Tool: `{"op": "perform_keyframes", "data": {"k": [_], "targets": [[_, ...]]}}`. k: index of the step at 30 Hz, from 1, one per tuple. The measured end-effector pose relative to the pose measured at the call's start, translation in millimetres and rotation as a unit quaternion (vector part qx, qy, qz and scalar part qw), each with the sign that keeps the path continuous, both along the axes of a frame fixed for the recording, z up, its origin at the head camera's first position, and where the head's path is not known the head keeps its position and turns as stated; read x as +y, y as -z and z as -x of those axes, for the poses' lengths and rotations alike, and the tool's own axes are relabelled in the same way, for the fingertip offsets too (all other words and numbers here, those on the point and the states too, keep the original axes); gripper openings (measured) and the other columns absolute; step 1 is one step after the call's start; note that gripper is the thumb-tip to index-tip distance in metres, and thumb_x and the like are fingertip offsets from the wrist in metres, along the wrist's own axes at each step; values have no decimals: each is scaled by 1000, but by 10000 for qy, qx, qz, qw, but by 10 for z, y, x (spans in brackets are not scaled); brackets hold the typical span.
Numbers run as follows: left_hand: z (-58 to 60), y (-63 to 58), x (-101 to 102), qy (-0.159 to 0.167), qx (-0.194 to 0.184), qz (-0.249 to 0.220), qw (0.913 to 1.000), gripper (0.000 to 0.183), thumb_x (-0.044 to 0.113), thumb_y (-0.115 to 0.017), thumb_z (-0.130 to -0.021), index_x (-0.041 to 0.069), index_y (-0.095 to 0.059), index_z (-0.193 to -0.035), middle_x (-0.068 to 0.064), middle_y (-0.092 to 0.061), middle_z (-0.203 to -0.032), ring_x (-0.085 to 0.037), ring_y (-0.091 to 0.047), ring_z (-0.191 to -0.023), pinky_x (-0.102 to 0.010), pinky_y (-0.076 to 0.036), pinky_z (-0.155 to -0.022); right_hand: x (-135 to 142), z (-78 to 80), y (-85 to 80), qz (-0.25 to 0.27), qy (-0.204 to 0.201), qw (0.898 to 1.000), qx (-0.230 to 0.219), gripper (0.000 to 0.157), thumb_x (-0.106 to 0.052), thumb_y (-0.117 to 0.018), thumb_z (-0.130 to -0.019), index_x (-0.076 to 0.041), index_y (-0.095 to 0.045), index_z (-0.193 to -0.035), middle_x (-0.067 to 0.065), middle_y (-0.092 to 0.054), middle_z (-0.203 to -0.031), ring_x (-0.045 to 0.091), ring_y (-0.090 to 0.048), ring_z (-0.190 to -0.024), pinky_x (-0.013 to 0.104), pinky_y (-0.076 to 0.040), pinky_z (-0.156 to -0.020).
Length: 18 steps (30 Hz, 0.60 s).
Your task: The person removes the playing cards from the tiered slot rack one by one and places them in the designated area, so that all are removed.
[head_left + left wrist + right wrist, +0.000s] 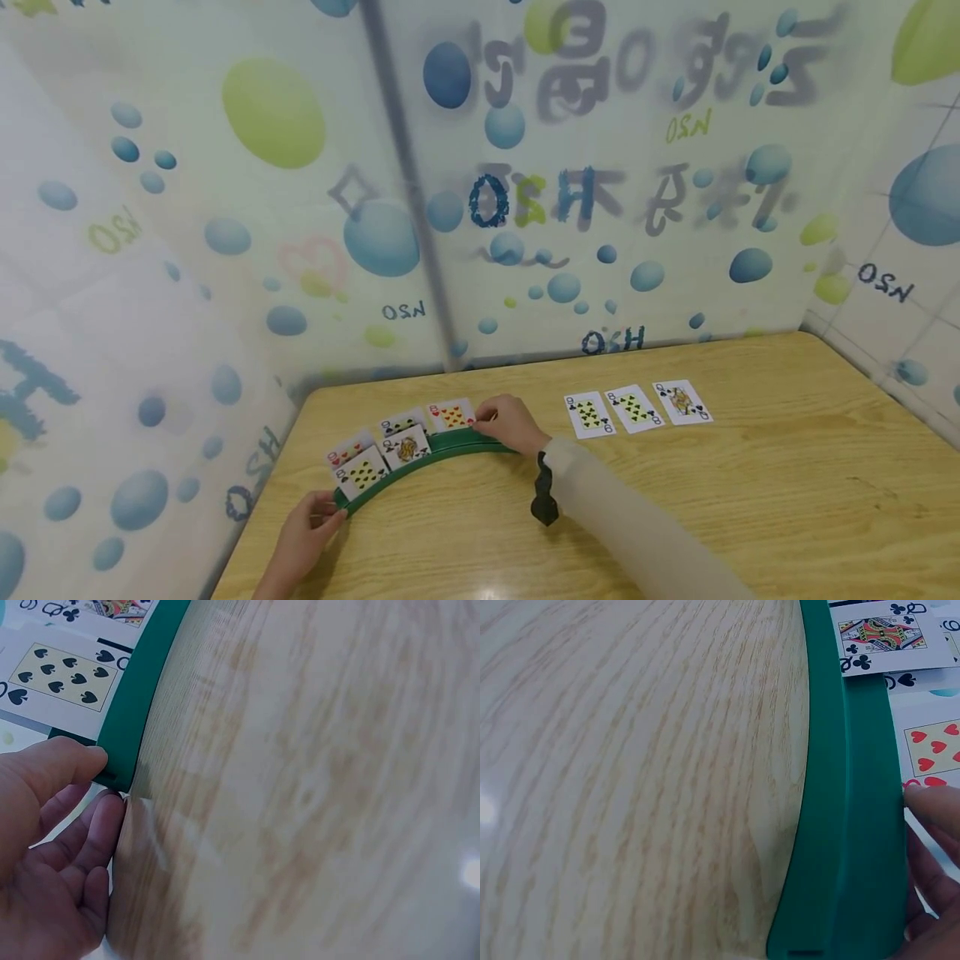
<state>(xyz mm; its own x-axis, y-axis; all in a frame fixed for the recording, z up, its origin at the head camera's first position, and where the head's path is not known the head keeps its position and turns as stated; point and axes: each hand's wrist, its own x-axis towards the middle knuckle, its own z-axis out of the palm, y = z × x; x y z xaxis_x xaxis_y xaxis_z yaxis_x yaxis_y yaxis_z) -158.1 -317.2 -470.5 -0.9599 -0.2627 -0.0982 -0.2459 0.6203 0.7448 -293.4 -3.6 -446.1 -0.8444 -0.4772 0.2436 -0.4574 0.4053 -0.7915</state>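
A green curved card holder (pixel 457 442) lies on the table with playing cards standing in two rows. My left hand (pixel 306 525) pinches its left end, with the thumb on top and fingers below in the left wrist view. Beside that hand stand a spade card (pixel 67 675) and the queen of clubs (pixel 407 448) in the front row. Behind them are a red card (pixel 350 452), a spade card (pixel 403 422) and a hearts card (pixel 453 414). My right hand (pixel 512 423) pinches the hearts card's lower right corner at the holder's back edge; some fingers are hidden.
Right of the right hand, three face-up cards lie in a row on the wooden table (pixel 637 517): a number card (pixel 589 415), another number card (pixel 634 409) and a queen (pixel 682 402). A patterned curtain wall (pixel 525 292) borders the table's far and left edges.
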Motion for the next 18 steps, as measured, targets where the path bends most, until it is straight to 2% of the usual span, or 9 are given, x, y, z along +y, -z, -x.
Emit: {"op": "perform_keyframes", "data": {"k": [11,18], "targets": [[-6,-5,14,-54,-17,-17,10000,30,8,-59,-87,-9,-49,-109,-17,-57,-96,-27,-55,-88,-35,-46,-71,94,7,-41,35,25,9999,-91,8,-13,-64,-86,-7,-70,-86,-1,-64,-84,12,-55,-76,28,-46,-69],[-14,-7,18,-94,-29,-57,9999,30,7,-58,-87,-9,-48,-111,-18,-56,-98,-28,-53,-90,-35,-45,-72,208,29,-54,122,20,9998,-138,9,-14,-63,-86,-6,-69,-86,0,-64,-83,12,-56,-75,28,-47,-68]]}}
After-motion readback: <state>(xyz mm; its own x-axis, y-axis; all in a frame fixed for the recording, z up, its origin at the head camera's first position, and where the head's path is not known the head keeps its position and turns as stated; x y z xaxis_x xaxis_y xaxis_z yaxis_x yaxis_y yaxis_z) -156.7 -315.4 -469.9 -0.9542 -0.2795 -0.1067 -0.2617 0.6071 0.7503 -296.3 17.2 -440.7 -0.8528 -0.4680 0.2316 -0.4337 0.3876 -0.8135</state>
